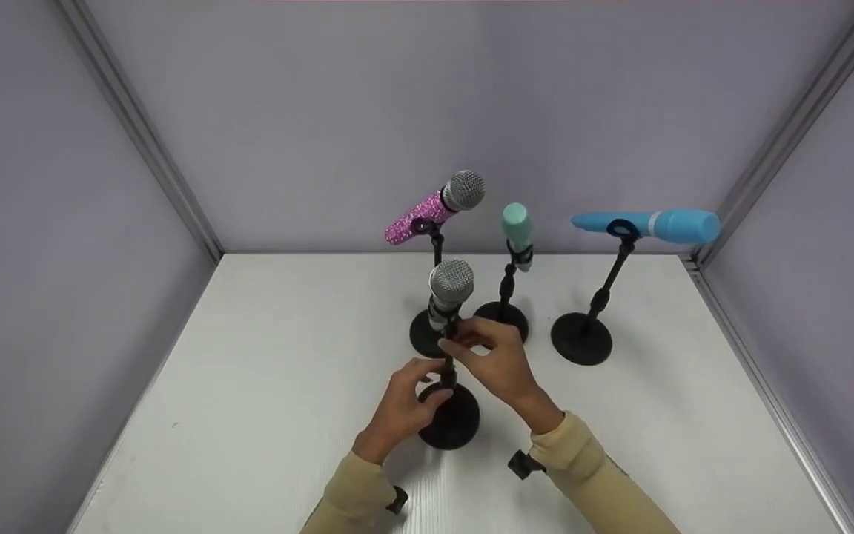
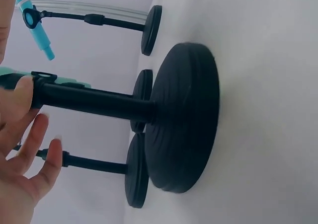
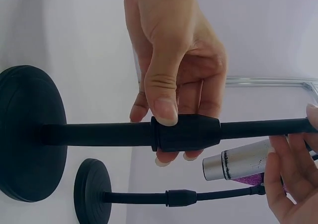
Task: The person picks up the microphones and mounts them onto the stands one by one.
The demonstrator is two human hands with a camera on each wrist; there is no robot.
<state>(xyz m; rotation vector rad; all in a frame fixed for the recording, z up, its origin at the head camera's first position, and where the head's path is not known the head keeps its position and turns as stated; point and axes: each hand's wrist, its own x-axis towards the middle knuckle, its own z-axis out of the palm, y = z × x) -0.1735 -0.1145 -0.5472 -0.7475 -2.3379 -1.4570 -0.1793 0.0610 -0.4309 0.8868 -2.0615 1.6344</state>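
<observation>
A black desktop microphone stand with a round base stands nearest the person. Clipped at its top is a silver microphone, mesh head up, its handle angled down. My left hand pinches the thicker collar midway up the pole, thumb on one side and fingertips on the other. Higher up, just below the clip, my right hand grips the thin upper rod between thumb and fingers. In the head view the right fingertips are partly hidden behind the pole.
Close behind are a stand holding a glittery pink microphone and another with a mint-green microphone. Farther right, a stand carries a blue microphone. Pale walls enclose the white table at the back and sides.
</observation>
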